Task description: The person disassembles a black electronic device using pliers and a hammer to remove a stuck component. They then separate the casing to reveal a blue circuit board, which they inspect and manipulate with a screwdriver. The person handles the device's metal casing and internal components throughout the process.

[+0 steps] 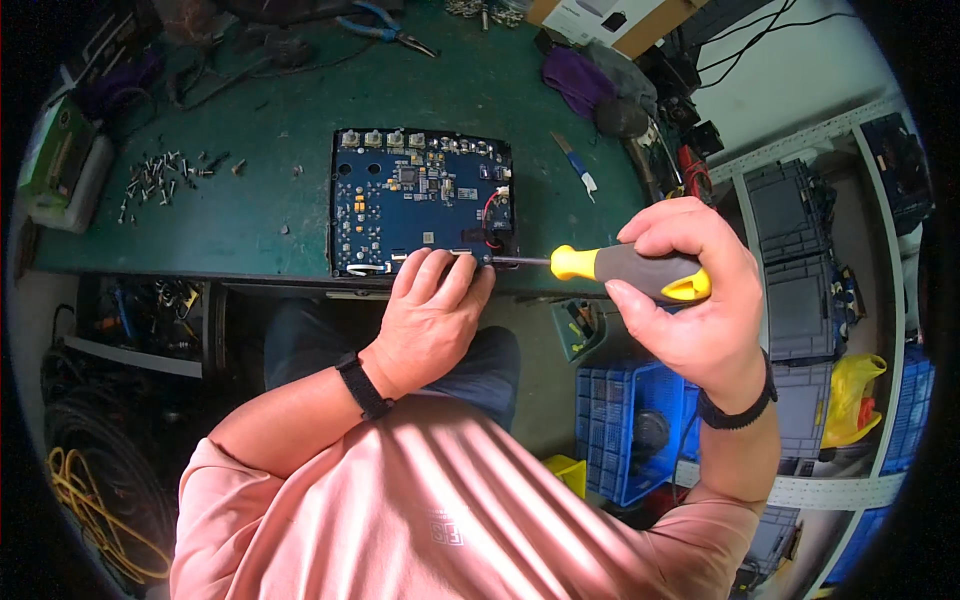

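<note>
A blue circuit board [425, 207] sits in a shallow black casing [334, 205] at the near edge of the green workbench. My left hand [430, 305] grips the near edge of the board with bent fingers; its thumb is hidden below. In my right hand [700, 290] is a screwdriver [645, 272] with a yellow and grey handle, held level and closed in the fingers. Its thin shaft points left to the board's near right corner, beside my left fingertips. Whether the tip sits in a screw is too small to tell. Red and black wires [490, 205] run along the board's right side.
Loose screws [160, 178] lie scattered on the bench [270, 220] at left. A blue-handled knife or blade tool [578, 170] lies right of the board, and blue pliers [385, 32] lie at the back. Blue crates [605, 430] and shelving [760, 486] stand at right.
</note>
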Tool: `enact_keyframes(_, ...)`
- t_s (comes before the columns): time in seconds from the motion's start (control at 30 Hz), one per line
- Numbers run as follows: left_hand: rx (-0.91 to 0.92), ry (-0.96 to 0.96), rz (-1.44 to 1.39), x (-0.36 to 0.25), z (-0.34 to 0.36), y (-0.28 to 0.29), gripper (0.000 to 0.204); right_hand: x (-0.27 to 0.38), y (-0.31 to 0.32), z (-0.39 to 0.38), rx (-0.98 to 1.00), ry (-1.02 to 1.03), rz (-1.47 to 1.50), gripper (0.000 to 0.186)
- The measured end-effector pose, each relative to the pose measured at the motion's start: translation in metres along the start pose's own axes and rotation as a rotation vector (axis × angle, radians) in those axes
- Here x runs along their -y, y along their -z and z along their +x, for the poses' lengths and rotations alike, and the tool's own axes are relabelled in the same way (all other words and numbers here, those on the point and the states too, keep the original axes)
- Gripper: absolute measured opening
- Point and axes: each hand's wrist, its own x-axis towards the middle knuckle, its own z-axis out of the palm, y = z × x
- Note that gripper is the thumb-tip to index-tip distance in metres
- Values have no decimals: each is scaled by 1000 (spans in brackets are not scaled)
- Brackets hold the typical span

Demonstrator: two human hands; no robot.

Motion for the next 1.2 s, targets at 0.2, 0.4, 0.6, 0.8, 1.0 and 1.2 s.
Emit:
enact_keyframes(0.2,1,-5,2,2,-2,-2,45,9,-2,2,10,-147,-31,30)
enact_keyframes(0.4,9,-3,6,2,-2,-1,45,23,-6,6,12,-249,-86,34)
enact_keyframes(0.6,6,-14,-7,4,-3,-2,47,32,-11,6,-53,-386,-100,35)
enact_keyframes(0.8,-4,-22,1,6,-5,-4,46,48,-3,14,37,-524,-159,36)
enact_keyframes(1.0,-32,-22,-7,6,-5,-5,45,54,-2,18,172,-485,-198,32)
enact_keyframes(1.2,-17,-32,-3,8,-6,-7,45,48,4,28,300,-346,-195,32)
